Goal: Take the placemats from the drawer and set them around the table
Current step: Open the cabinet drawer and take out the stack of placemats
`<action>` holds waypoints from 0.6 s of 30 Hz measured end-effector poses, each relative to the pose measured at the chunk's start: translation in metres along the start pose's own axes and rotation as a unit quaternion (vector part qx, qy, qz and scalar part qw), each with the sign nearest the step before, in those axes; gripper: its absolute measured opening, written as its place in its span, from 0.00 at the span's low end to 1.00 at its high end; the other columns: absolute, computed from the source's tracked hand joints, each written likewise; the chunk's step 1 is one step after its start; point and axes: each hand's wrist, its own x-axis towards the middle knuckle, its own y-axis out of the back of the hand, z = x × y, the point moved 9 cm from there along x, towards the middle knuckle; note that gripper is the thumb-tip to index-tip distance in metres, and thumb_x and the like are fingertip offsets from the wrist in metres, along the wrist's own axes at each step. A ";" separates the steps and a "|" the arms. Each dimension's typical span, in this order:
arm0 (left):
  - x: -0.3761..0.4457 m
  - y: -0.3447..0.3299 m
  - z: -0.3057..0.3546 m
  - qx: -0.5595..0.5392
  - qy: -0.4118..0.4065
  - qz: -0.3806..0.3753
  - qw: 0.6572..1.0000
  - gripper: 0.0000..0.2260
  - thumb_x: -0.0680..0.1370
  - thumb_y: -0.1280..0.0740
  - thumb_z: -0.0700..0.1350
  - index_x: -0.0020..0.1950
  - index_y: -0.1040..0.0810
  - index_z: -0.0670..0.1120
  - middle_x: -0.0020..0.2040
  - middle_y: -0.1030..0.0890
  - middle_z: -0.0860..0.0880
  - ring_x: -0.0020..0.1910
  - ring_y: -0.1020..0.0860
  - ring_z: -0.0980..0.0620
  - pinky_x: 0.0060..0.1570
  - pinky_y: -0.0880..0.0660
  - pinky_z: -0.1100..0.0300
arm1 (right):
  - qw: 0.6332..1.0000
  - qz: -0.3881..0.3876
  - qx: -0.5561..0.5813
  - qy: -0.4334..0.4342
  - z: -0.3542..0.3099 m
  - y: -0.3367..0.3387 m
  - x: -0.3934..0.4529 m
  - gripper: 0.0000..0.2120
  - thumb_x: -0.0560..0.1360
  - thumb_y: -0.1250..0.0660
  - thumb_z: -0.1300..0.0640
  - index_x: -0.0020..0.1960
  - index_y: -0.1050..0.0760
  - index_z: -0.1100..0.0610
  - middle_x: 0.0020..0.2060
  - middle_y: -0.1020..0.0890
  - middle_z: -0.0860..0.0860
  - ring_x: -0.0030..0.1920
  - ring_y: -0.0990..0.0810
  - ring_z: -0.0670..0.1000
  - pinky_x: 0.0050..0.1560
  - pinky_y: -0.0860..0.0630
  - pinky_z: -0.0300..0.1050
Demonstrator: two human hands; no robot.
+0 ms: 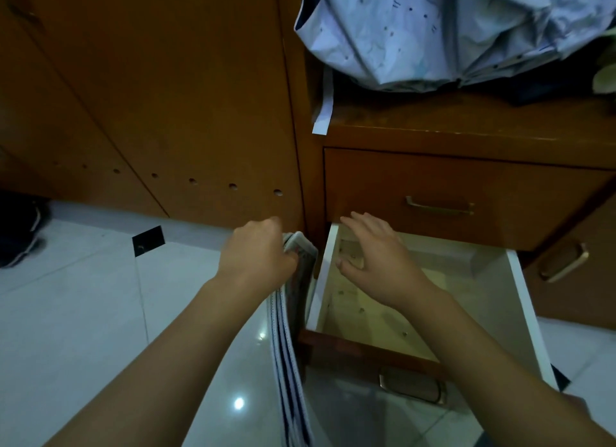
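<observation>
Several placemats (289, 340) hang from the left hand (256, 253) beside the open drawer (530, 300).

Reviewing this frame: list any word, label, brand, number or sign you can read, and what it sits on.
None can be read.
Pale fabric on the cabinet top: drawn marks only, no letters.
White strip hanging from it: blank.
Placemats in the left hand: stripes, no text.
Open drawer: no label.

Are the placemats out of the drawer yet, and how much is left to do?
Out: the left hand grips a hanging bunch of placemats beside the open drawer. The right hand hovers open over the drawer, where no more mats show. Left: setting them around the table, which is not in view.
</observation>
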 end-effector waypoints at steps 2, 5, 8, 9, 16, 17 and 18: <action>0.002 -0.002 0.001 -0.002 -0.001 0.003 1.000 0.12 0.74 0.33 0.46 0.36 0.36 0.50 0.33 0.29 0.50 0.30 0.32 0.53 0.25 0.40 0.59 | 1.000 0.011 -0.022 -0.012 0.009 0.004 0.001 0.33 0.77 0.37 0.43 0.78 0.46 0.46 0.78 0.44 0.46 0.78 0.50 0.49 0.77 0.54 0.53; 0.006 -0.005 0.006 0.004 -0.008 0.005 1.000 0.12 0.74 0.32 0.48 0.37 0.35 0.49 0.33 0.28 0.50 0.30 0.30 0.51 0.26 0.38 0.59 | 0.997 0.054 -0.036 -0.039 0.023 0.021 0.000 0.32 0.78 0.37 0.43 0.78 0.44 0.47 0.77 0.42 0.47 0.77 0.49 0.50 0.77 0.56 0.53; 0.008 -0.007 0.013 -0.001 -0.012 0.016 1.000 0.13 0.74 0.31 0.49 0.37 0.34 0.49 0.32 0.28 0.50 0.29 0.30 0.51 0.26 0.39 0.60 | 0.993 0.091 -0.035 -0.067 0.036 0.038 -0.005 0.30 0.78 0.37 0.46 0.77 0.41 0.49 0.76 0.39 0.47 0.76 0.45 0.49 0.76 0.50 0.53; 0.008 -0.007 0.015 -0.005 -0.014 0.021 1.000 0.14 0.74 0.31 0.50 0.36 0.34 0.49 0.32 0.28 0.50 0.29 0.30 0.52 0.26 0.40 0.60 | 0.991 0.104 -0.041 -0.071 0.038 0.043 -0.007 0.28 0.78 0.37 0.47 0.76 0.40 0.49 0.75 0.37 0.47 0.75 0.42 0.49 0.75 0.47 0.53; 0.012 -0.009 0.021 -0.006 -0.015 0.030 0.999 0.14 0.74 0.31 0.51 0.35 0.34 0.50 0.31 0.28 0.50 0.29 0.30 0.52 0.26 0.40 0.60 | 0.971 0.191 -0.080 -0.115 0.058 0.068 -0.015 0.23 0.77 0.37 0.49 0.71 0.32 0.51 0.66 0.28 0.47 0.69 0.35 0.50 0.69 0.40 0.52; 0.012 -0.009 0.021 -0.006 -0.013 0.030 0.999 0.15 0.74 0.30 0.51 0.35 0.34 0.50 0.31 0.28 0.50 0.29 0.30 0.52 0.26 0.40 0.60 | 0.971 0.188 -0.088 -0.120 0.061 0.067 -0.015 0.24 0.77 0.37 0.50 0.72 0.32 0.51 0.66 0.28 0.48 0.69 0.35 0.51 0.70 0.41 0.52; 0.012 -0.009 0.021 -0.009 -0.012 0.028 1.000 0.15 0.74 0.30 0.51 0.35 0.34 0.50 0.31 0.28 0.50 0.29 0.30 0.52 0.26 0.40 0.61 | 0.971 0.185 -0.093 -0.120 0.064 0.067 -0.015 0.24 0.77 0.37 0.50 0.72 0.32 0.51 0.65 0.28 0.48 0.68 0.34 0.51 0.70 0.41 0.52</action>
